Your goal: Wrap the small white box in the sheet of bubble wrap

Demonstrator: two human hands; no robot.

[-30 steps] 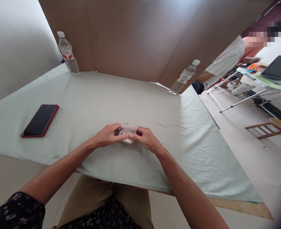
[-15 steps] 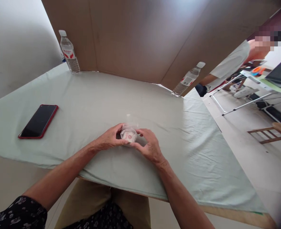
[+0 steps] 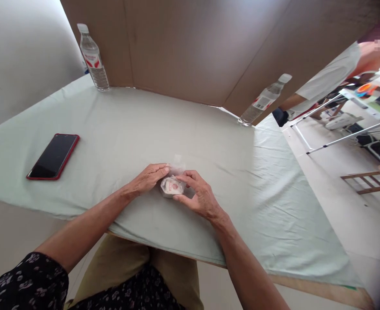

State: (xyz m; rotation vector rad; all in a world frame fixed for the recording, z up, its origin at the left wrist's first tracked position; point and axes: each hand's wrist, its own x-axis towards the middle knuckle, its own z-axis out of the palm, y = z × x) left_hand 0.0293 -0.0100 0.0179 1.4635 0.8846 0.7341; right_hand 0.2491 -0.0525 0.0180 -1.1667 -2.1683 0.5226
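Observation:
A small white packet [image 3: 172, 187] with pinkish-red print sits inside a clear plastic wrapper [image 3: 178, 167] on the cloth near the table's front edge. The wrapper's loose end stretches away from me, beyond the packet. My left hand [image 3: 151, 177] is closed, thumb against fingers, at the far left edge of the wrapper. With thumb in front and fingers behind, my right hand [image 3: 200, 194] grips the packet's right side. What the packet contains is hidden.
A red-cased phone [image 3: 53, 156] lies to the left on the pale green cloth [image 3: 128, 125]. Water bottles stand at the back left [image 3: 93, 60] and back right [image 3: 264, 101] against a brown board [image 3: 183, 51]. Beyond the right edge are a person's sleeve [image 3: 330, 73] and a folding table [image 3: 364, 101].
My left hand has moved from the packet's left side to the wrapper's far edge. The packet has turned slightly, and my right fingers have moved over its top edge. The view has shifted slightly.

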